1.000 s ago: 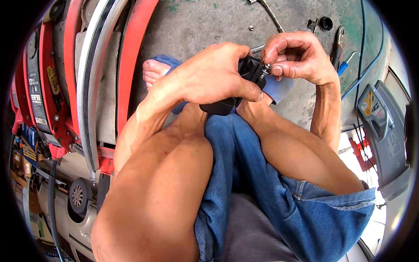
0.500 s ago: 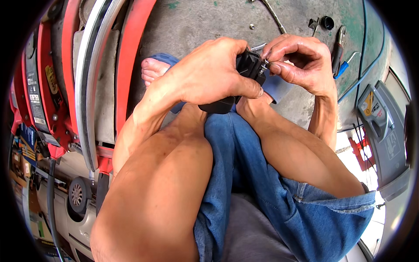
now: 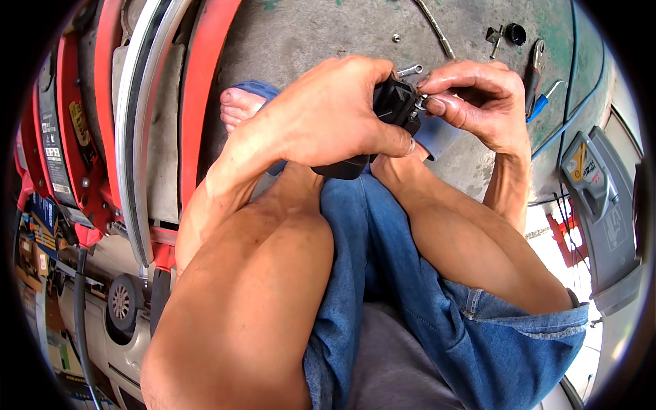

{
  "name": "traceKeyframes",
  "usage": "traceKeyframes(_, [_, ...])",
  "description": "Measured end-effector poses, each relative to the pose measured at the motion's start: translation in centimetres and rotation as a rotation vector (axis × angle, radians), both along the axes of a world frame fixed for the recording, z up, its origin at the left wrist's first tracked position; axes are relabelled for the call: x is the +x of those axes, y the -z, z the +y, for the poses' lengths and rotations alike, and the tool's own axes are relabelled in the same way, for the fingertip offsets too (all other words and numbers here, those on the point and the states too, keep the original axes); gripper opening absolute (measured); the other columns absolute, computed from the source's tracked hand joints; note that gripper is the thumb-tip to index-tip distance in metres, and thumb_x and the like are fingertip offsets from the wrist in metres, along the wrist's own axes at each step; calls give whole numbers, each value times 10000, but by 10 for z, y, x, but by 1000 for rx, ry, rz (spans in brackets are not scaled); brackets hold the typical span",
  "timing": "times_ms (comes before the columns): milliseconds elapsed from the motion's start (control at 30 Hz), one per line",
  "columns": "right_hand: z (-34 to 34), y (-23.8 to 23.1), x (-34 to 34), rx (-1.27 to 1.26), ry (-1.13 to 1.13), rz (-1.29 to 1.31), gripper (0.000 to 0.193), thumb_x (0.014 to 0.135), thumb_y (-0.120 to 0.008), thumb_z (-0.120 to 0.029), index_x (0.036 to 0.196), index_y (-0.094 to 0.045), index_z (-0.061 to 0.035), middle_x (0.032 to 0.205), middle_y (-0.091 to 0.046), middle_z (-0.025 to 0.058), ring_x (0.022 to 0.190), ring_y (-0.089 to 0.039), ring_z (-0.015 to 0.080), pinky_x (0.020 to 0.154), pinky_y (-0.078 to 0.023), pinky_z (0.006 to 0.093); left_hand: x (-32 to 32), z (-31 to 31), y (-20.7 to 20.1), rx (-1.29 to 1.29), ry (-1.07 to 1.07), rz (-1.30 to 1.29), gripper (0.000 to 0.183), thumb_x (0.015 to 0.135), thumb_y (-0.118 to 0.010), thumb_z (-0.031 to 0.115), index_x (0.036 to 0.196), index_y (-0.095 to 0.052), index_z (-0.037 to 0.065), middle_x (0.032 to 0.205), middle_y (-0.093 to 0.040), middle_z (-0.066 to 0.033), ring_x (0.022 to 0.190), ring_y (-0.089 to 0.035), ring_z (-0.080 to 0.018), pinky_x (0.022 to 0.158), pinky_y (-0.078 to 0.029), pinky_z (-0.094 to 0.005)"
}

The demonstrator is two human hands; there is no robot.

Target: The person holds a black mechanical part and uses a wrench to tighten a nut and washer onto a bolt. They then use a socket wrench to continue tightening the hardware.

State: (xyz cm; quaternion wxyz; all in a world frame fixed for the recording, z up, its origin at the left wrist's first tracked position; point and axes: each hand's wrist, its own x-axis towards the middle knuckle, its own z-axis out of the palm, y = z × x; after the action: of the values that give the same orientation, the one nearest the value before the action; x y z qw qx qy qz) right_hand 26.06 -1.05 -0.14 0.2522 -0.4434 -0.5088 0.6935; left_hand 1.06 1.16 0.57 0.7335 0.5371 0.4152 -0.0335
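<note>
My left hand (image 3: 328,113) is closed round a black plastic part (image 3: 396,102) with a ribbed end, held above my feet; its rounded lower end (image 3: 345,167) sticks out below the palm. A small metal bolt-like piece (image 3: 419,106) sits at the right end of this part. Thumb and forefinger of my right hand (image 3: 478,102) pinch at that piece, and the fingertips partly cover it. Whether it is threaded into the part I cannot tell. Just beyond the part, the ring end of a wrench (image 3: 411,70) shows on the floor.
A metal bar tool (image 3: 436,29), a small nut-like piece (image 3: 396,38), a black cap (image 3: 514,34), pliers (image 3: 534,75) and a blue-handled pick (image 3: 538,106) lie on the concrete. Red metal beams (image 3: 208,89) stand close on the left. A blue hose (image 3: 581,119) and grey container (image 3: 598,198) are at right.
Both hands and the black part have shifted slightly to the right. More of the wrench end now shows beyond the part. My right fingers stay at the metal piece.
</note>
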Motion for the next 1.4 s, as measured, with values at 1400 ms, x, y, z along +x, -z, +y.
traceKeyframes(1400, [10,-13,1,-168,-108,-205,194,819,-836,-29,995,-772,19,975,-730,75,909,-689,145,804,-560,272,2,-7,5,115,35,64,367,716,-862,193,921,-651,-26,739,-631,-92,695,-582,-168,658,-481,-356])
